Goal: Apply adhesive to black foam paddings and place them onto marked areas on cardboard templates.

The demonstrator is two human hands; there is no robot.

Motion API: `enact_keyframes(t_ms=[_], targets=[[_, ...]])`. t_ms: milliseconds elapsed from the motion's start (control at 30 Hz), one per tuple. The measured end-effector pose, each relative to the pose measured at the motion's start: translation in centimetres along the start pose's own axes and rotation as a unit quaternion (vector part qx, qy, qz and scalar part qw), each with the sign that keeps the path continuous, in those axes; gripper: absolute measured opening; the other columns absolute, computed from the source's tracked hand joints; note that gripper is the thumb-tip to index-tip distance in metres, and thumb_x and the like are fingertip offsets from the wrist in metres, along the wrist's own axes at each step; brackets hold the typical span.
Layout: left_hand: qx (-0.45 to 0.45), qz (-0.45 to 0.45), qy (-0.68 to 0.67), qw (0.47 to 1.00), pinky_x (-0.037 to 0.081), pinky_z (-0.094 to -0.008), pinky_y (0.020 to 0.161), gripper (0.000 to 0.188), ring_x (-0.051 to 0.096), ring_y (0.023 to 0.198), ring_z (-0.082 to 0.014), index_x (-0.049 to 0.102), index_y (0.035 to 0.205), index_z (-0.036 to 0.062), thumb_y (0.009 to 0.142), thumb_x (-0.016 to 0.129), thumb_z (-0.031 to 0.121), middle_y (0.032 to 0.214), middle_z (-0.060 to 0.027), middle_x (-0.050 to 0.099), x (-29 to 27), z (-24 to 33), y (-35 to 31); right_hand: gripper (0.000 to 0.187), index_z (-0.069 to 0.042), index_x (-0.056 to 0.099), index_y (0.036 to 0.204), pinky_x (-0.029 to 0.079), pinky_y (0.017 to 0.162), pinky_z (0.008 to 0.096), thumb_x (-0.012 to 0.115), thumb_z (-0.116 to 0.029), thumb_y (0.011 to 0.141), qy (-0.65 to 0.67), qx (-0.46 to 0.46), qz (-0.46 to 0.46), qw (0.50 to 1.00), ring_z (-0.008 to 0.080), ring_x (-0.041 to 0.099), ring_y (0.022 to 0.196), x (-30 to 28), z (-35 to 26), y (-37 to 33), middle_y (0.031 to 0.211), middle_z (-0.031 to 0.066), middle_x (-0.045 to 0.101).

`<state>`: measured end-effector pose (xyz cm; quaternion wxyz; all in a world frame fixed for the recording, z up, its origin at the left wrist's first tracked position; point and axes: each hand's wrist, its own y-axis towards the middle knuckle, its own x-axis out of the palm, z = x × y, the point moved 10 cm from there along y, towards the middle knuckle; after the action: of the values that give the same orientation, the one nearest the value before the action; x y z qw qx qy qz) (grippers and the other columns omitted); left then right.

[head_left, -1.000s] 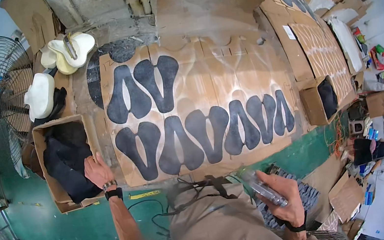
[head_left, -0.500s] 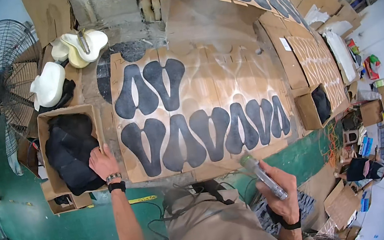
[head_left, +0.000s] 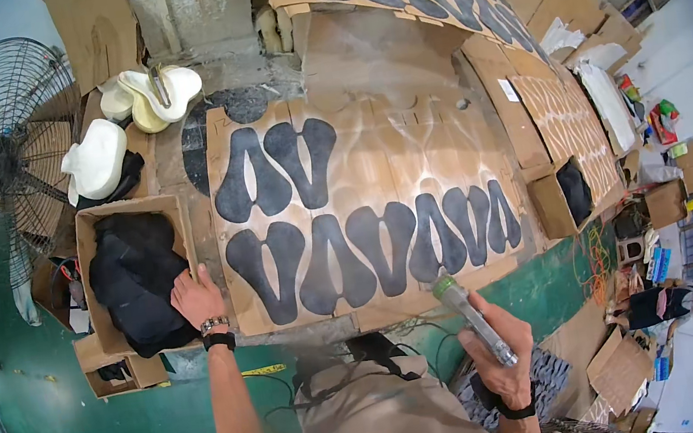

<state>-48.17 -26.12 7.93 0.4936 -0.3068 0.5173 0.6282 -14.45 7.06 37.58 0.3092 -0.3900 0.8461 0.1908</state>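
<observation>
My left hand (head_left: 197, 300) is at the right edge of a cardboard box (head_left: 92, 272), its fingers bent down onto the black fabric pieces (head_left: 135, 270) heaped inside. The fingertips are partly lost against the black. In my right hand (head_left: 507, 352) is a spray gun (head_left: 481, 322) with a grey metallic body and green front end, pointing toward the worktable. Before me a cardboard sheet (head_left: 416, 139) carries two rows of flat black cut pieces (head_left: 270, 273), each with a narrow central opening. Whitish spray outlines mark the sheet's bare upper right part.
Left of the table stand a wire fan (head_left: 2, 160) and white moulded saddle-like forms (head_left: 98, 158). A small box (head_left: 556, 208) with black pieces stands right. More black pieces lie on a raised cardboard sheet (head_left: 341, 2) behind. Cables hang near my legs. Another person (head_left: 657, 306) is far right.
The view has shifted slightly, so the table sits a little lower. My left fingers are more bent on the black fabric. My right hand keeps the spray gun near the table's front edge.
</observation>
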Motion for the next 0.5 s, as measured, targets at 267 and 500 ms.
enact_keyframes(t_ms=[267, 500], targets=[[-0.012, -0.008, -0.008, 1.000, 0.045, -0.0494, 0.099, 0.039, 0.063, 0.102, -0.0382, 0.066, 0.108, 0.0020, 0.102, 0.058, 0.040, 0.102, -0.0179, 0.068, 0.1, -0.1, 0.1, 0.050, 0.005, 0.066, 0.132, 0.056, 0.082, 0.0354, 0.081, -0.009, 0.087, -0.019, 0.029, -0.010, 0.999, 0.0293, 0.074, 0.091, 0.0, 0.2, -1.1, 0.105, 0.0220, 0.074], [-0.017, -0.018, -0.015, 1.000, 0.045, -0.0491, 0.100, 0.039, 0.063, 0.103, -0.0379, 0.066, 0.108, 0.0022, 0.103, 0.058, 0.040, 0.103, -0.0178, 0.068, 0.2, -0.1, -0.1, 0.050, 0.006, 0.066, 0.131, 0.054, 0.078, 0.0333, 0.081, -0.007, 0.085, -0.015, 0.062, -0.017, 0.998, 0.0257, 0.071, 0.083, -0.4, 1.7, -3.0, 0.097, 0.0172, 0.072]])
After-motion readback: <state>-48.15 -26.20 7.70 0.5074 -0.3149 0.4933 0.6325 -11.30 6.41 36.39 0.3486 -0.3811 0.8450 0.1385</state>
